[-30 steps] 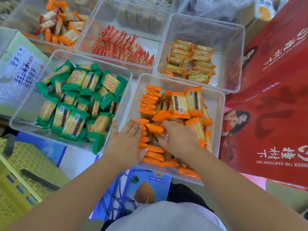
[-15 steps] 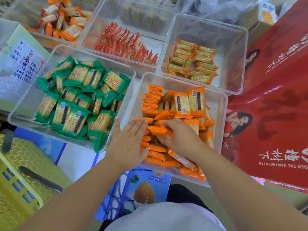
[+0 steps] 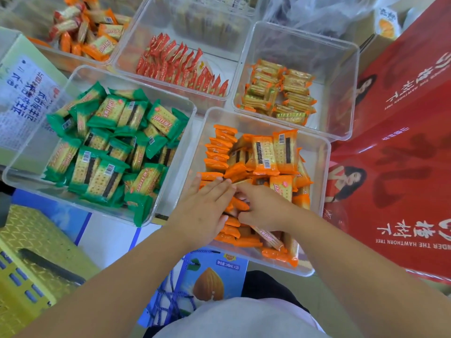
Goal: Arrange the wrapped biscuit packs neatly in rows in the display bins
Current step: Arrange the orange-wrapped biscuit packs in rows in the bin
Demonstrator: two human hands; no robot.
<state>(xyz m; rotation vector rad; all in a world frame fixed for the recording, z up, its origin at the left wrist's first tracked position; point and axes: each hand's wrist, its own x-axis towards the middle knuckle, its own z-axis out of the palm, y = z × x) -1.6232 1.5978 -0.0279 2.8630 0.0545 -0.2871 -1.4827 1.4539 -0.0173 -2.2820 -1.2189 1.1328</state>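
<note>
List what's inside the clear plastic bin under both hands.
The clear plastic bin holds orange-wrapped biscuit packs: a row on edge along its left wall, loose ones piled beside it. The left hand and right hand cover the near middle; packs beneath them and the floor are hidden.

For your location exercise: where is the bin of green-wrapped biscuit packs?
Head view, centre-left: the green-pack bin, just left of the orange-pack bin, nearer than the red-pack bin.

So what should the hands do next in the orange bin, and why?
Probably tuck the pack the right hand pinches upright into the row the left hand steadies: that row stands on edge along the left wall of the bin, while other packs lie loose.
</note>
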